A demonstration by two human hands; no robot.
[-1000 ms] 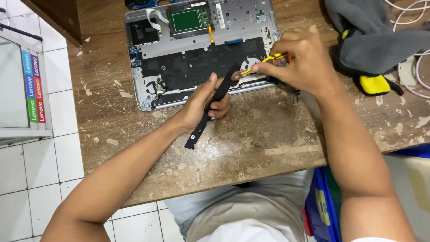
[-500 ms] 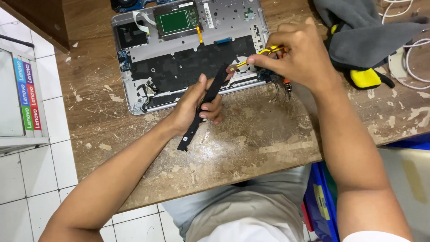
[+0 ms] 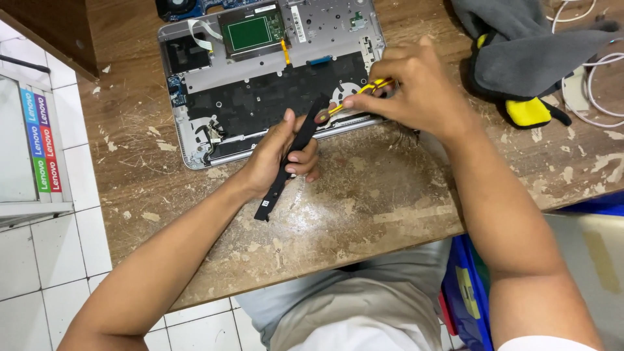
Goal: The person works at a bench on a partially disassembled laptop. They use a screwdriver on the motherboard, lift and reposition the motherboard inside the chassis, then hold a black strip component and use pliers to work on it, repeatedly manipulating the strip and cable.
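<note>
An opened laptop base lies upside down on a worn wooden table, showing a black keyboard backing, a green board and a small fan. My left hand grips a long black plastic strip, its upper end over the laptop's near edge. My right hand pinches yellow tweezers, whose tip touches the top of the strip beside my left thumb.
A grey cloth over a yellow-and-black object lies at the right, with white cables beyond. A blue bin stands under the table's right side. White floor tiles and a glass panel with coloured stickers are at the left.
The view has shifted, so the laptop sits higher in frame. Both hands keep their hold; the tweezers tip stays at the strip's upper end.
</note>
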